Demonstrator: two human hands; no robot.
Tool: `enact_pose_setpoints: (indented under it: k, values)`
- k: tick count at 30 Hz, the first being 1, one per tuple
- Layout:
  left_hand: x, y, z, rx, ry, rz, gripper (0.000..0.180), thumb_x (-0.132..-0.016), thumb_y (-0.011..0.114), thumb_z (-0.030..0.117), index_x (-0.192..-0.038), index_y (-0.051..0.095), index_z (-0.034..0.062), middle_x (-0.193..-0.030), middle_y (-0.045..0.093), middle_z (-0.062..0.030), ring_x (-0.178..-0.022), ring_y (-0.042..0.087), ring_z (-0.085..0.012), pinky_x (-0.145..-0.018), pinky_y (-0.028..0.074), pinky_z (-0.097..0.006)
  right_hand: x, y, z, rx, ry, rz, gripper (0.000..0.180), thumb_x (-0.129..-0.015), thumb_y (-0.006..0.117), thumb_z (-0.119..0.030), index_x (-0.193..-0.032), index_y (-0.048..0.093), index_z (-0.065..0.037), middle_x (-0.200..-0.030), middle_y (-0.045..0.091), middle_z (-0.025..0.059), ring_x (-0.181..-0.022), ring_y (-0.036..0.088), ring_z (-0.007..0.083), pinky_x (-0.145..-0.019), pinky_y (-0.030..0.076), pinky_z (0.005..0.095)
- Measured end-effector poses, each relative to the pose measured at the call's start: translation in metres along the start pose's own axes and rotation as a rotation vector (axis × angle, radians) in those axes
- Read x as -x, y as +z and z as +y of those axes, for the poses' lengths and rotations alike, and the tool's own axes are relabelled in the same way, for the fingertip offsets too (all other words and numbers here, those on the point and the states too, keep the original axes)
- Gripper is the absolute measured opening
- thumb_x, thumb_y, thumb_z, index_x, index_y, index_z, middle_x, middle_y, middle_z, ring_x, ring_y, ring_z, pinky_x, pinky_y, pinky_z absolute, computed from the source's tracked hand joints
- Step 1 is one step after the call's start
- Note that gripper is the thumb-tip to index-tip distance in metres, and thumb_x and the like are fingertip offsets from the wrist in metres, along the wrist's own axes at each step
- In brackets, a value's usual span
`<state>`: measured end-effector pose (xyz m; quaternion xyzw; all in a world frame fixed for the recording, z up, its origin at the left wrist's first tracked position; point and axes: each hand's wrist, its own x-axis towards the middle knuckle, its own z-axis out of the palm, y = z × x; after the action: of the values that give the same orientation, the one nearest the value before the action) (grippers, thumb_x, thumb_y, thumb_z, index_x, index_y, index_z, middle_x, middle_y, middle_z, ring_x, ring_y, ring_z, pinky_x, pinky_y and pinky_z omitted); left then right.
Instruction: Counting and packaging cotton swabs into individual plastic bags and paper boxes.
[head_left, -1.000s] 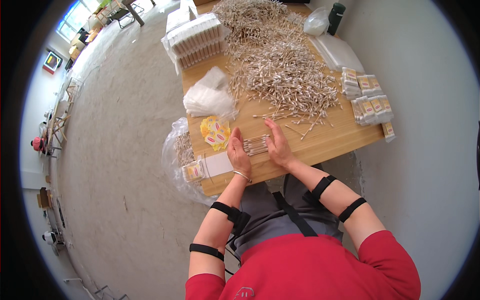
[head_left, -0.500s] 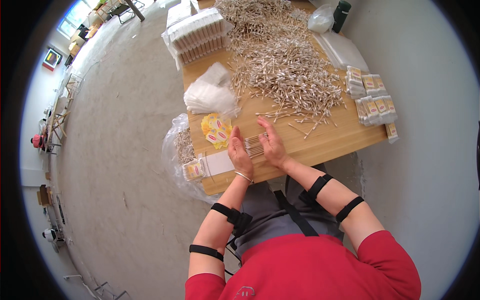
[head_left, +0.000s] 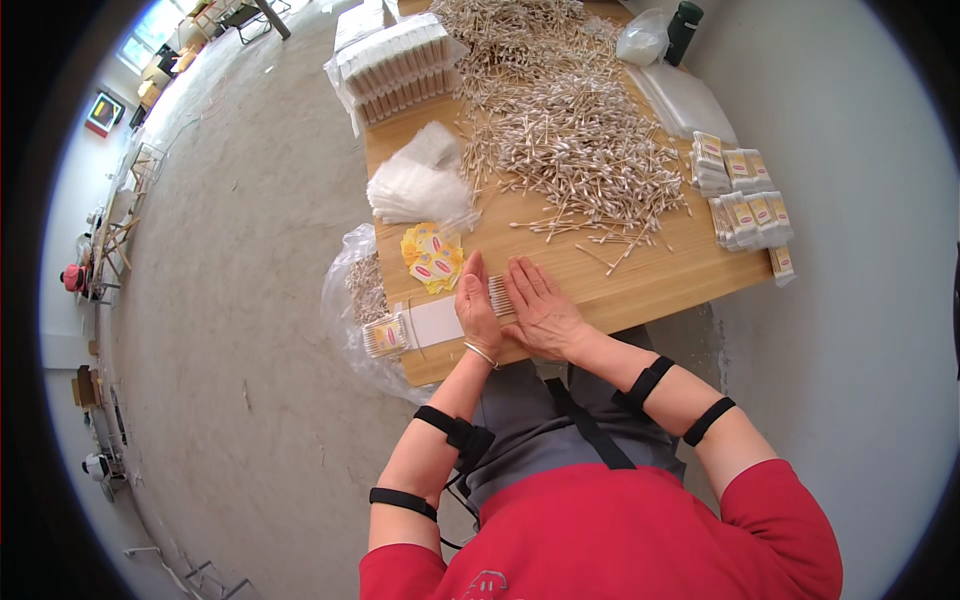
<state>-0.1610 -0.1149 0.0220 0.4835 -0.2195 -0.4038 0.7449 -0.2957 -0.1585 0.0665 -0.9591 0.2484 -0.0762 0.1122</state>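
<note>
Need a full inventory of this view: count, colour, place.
wooden table: one, tan, centre
loose cotton swabs: uncountable, white-tipped, mid to far table
swab row: one, white-tipped, near edge, partly hidden
cards: several, yellow, left side
strip: one, white, near left
labelled swab pack: one, white/yellow, near-left corner
swab packets: several, white/yellow, right edge
plastic sleeves: pile, whitish, left edge
wrapped stack: one, white/brown, far left
flat bags: pile, translucent, far right
bottle: one, dark green, far right
background clutter: mixed, far left, indistinct
armbands: four, black, both arms
left hand, right hand: flat, flanking the row
</note>
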Motion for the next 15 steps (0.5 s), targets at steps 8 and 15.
enact_pose_setpoints:
  k: [8, 15]
  values:
    - [0.003, 0.006, 0.003, -0.016, 0.017, -0.029, 0.055, -0.102, 0.032, 0.034, -0.138, 0.032, -0.0076, -0.144, 0.034, -0.0198, -0.136, 0.029, -0.0263, -0.114, 0.022, -0.036, 0.005, -0.004, -0.002, 0.002, 0.002, -0.042, 0.078, -0.088, 0.051, -0.046, -0.14, 0.027, 0.006, -0.149, 0.021, 0.0245, -0.141, 0.014, 0.0371, -0.115, 0.011, 0.0449]
    - [0.002, 0.006, 0.0, 0.021, 0.024, 0.018, 0.053, -0.103, 0.032, 0.032, -0.137, 0.033, -0.008, -0.143, 0.035, -0.0193, -0.135, 0.031, -0.0258, -0.114, 0.023, -0.035, -0.01, 0.004, 0.012, -0.691, 0.147, 0.415, 0.055, -0.091, 0.047, -0.023, -0.138, 0.034, 0.003, -0.147, 0.028, 0.0223, -0.14, 0.021, 0.0353, -0.114, 0.017, 0.042]
